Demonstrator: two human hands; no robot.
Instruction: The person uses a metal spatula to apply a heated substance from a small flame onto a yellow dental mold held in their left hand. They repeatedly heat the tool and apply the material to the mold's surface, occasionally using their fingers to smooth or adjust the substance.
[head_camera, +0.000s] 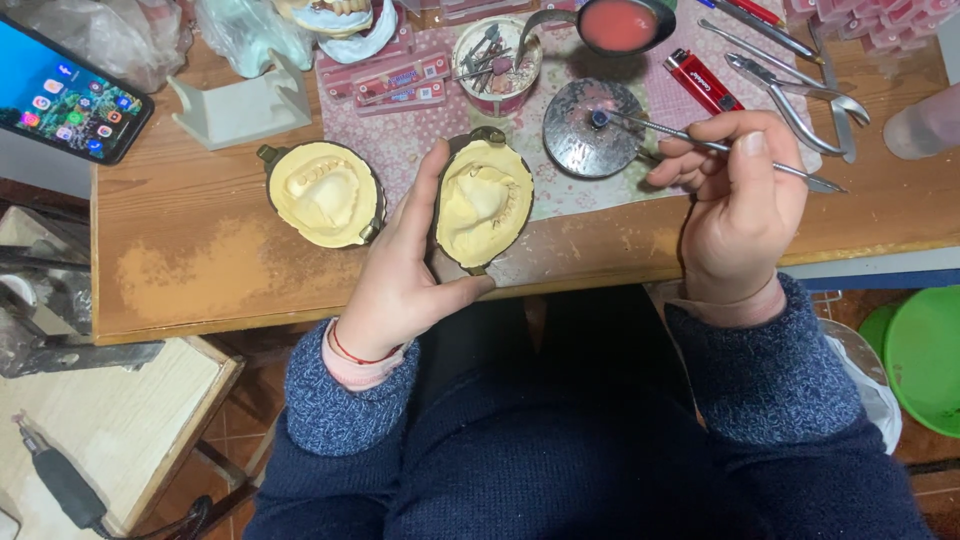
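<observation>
Our left hand grips a mould at the tabletop edge; our right hand pinches a spatula, tip on a tin lid.

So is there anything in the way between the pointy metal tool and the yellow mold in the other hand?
Nothing visible. The right hand holds the thin metal tool with its tip over the round metal lid. The left hand holds the yellow mold half just beside it, with only bare patterned cloth between them.

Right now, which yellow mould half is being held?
The right-hand mould half, gripped by the left hand. The other mould half lies untouched on the table.
</observation>
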